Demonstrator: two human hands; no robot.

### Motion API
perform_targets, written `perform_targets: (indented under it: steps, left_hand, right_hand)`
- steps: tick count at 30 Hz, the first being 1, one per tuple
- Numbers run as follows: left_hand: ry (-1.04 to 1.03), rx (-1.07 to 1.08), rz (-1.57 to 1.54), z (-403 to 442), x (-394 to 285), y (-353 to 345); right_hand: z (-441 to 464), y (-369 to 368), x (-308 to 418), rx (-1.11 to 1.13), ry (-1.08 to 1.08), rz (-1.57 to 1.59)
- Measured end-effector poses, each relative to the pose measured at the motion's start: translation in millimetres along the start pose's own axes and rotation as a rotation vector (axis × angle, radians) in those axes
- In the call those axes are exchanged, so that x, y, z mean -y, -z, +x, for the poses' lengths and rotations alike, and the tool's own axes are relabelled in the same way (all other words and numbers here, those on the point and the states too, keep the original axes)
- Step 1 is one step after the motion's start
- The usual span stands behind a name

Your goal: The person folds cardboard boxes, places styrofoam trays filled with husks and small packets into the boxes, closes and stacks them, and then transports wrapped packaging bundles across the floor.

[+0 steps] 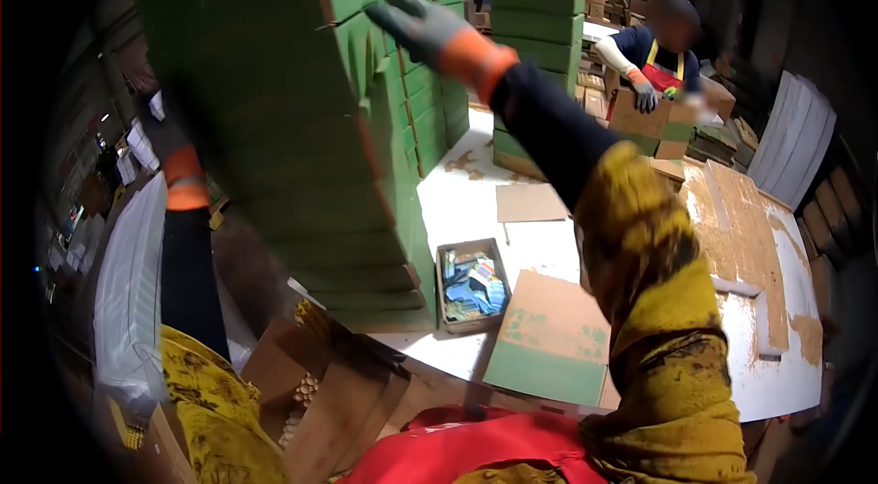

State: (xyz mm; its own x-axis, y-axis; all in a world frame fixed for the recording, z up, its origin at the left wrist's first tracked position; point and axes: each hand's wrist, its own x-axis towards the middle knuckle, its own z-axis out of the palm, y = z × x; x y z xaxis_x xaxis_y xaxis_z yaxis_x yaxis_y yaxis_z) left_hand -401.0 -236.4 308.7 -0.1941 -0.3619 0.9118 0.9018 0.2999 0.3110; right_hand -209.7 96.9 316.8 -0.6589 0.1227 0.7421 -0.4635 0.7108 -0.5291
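A tall stack of green cardboard boxes (274,127) rises in front of me, leaning in the view. My right hand (412,26), in a grey glove with an orange cuff, reaches up to the stack's right side. Its fingers are stretched out against the upper boxes, where a green side panel looks creased. Along the left side of the stack, my left hand (169,132) is raised in a similar glove. Shadow and blur hide its fingers, so I cannot tell whether they touch the boxes.
On the white table (457,209) are a small bin (476,324) of blue packets, a flat green-and-brown box (549,338) and a cardboard sheet (530,203). Another green stack (537,45) stands behind. A co-worker (663,54) handles a box at right. Open cartons (338,411) sit below me.
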Motion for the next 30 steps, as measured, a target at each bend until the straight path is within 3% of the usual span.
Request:
perform_targets:
  steps: [1, 2, 3, 4, 7, 9, 11, 12, 13, 15, 16, 17, 19, 20, 21, 22, 23, 25, 28, 30]
  left_hand:
    - [-0.133, -0.045, -0.055, -28, -41, 8]
    - [-0.268, -0.083, -0.105, -57, -82, 15]
    - [-0.294, -0.035, -0.106, -105, -136, 20]
    - [-0.355, 0.14, 0.105, -153, -150, 34]
    - [0.149, 0.9, -0.412, -337, -229, 42]
    - [0.107, 1.419, -0.052, -476, -279, 34]
    - [0.206, 1.566, 0.237, -559, -278, 34]
    - [0.247, 1.621, 0.395, -582, -282, 30]
    - [0.136, 1.646, 0.591, -590, -292, 20]
    - [0.133, 1.504, 0.57, -595, -290, 12]
    - [0.12, 1.256, 0.372, -622, -257, 16]
    - [0.613, 1.514, 0.363, -628, -242, 9]
    - [0.497, 1.264, 0.096, -667, -210, -3]
    - [0.56, 1.28, 0.203, -638, -202, 7]
    - [0.735, 1.293, 0.159, -603, -245, -2]
    - [0.816, 1.24, 0.015, -633, -214, -5]
    - [0.602, 1.334, 0.294, -621, -226, -11]
    - [0.814, 1.279, 0.091, -618, -229, -17]
    - [0.802, 1.268, 0.078, -612, -234, -30]
    - [0.837, 1.217, -0.077, -584, -254, -20]
  right_hand:
    - [-36, 3, -14, -0.132, 0.069, -0.091]
    - [-83, 14, -21, -0.113, -0.023, 0.089]
    - [-136, 28, -28, -0.098, -0.125, 0.267]
    - [-192, 42, -34, -0.069, -0.214, 0.256]
    - [-366, 101, -56, -0.172, -0.499, 0.016]
    - [-540, 186, -99, -0.427, -0.837, -0.561]
    - [-630, 210, -103, -0.368, -1.123, -0.925]
    - [-674, 207, -114, -0.333, -1.262, -0.852]
    - [-703, 201, -123, -0.303, -1.394, -0.768]
    - [-677, 192, -97, -0.393, -1.53, -0.433]
    - [-676, 187, -97, -0.384, -1.426, -0.512]
    - [-677, 190, -96, -0.388, -1.32, -0.603]
    - [-685, 206, -101, -0.321, -1.246, -0.707]
    - [-678, 194, -97, -0.268, -1.233, -0.688]
    - [-669, 196, -90, -0.243, -1.215, -0.691]
    - [-661, 205, -81, -0.189, -1.265, -0.62]
    - [-657, 211, -75, -0.132, -1.31, -0.538]
    - [-685, 208, -104, 0.009, -1.398, -0.429]
    - [-689, 216, -95, -0.028, -1.397, -0.465]
    - [-678, 226, -83, -0.129, -1.284, -0.57]
